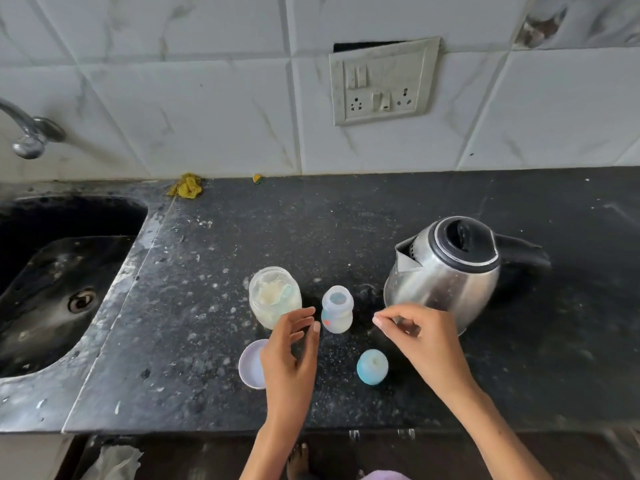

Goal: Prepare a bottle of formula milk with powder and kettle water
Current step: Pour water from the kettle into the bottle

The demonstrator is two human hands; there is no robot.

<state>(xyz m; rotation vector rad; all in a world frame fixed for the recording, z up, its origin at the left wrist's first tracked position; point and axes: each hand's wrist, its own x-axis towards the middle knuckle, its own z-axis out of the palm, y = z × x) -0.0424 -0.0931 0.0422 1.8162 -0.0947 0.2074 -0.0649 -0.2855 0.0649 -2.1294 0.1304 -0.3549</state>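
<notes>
A small clear baby bottle stands uncapped on the dark counter. Its blue teat cap lies in front of it. To its left stands an open glass jar with pale powder and a scoop inside; the jar's lilac lid lies nearer the counter's front edge. The steel kettle, lid closed, stands at the right with its spout toward the bottle. My left hand hovers just left of the bottle, fingers loosely spread and holding nothing. My right hand hovers to the right, fingers curled, thumb and forefinger together, nothing visible between them.
A black sink with a tap lies at the left. A yellow scrubber sits at the wall's foot. A wall socket plate is above the counter. The counter's front edge runs just below my wrists.
</notes>
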